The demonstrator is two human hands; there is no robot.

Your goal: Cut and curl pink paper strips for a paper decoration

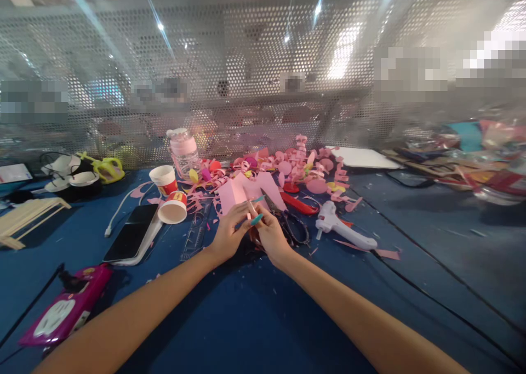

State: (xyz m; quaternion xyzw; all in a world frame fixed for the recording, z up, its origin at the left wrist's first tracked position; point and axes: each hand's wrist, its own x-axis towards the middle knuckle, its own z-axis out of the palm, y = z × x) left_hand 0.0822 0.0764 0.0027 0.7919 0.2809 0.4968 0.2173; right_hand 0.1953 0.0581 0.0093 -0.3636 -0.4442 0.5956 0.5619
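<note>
Near the middle of the table my left hand (230,230) and my right hand (271,238) are together, fingertips pinched around a small pale pink strip (251,208). Its material, paper or foam, is hard to tell. Teal shows at the right fingertips, apparently long nails. Just beyond the hands lies a cut pink sheet (230,192). Dark-handled scissors (302,231) rest beside the right hand, partly hidden by it. A red-handled cutter (299,204) lies a little farther right, and a white glue gun (341,227) sits beyond that.
Pink cut pieces (316,185) are heaped at the back. To the left are two paper cups (172,208), a phone (133,231), a clear ruler (195,234), a bottle (183,152) and a magenta power strip (68,308). A black cord (431,294) crosses the right side.
</note>
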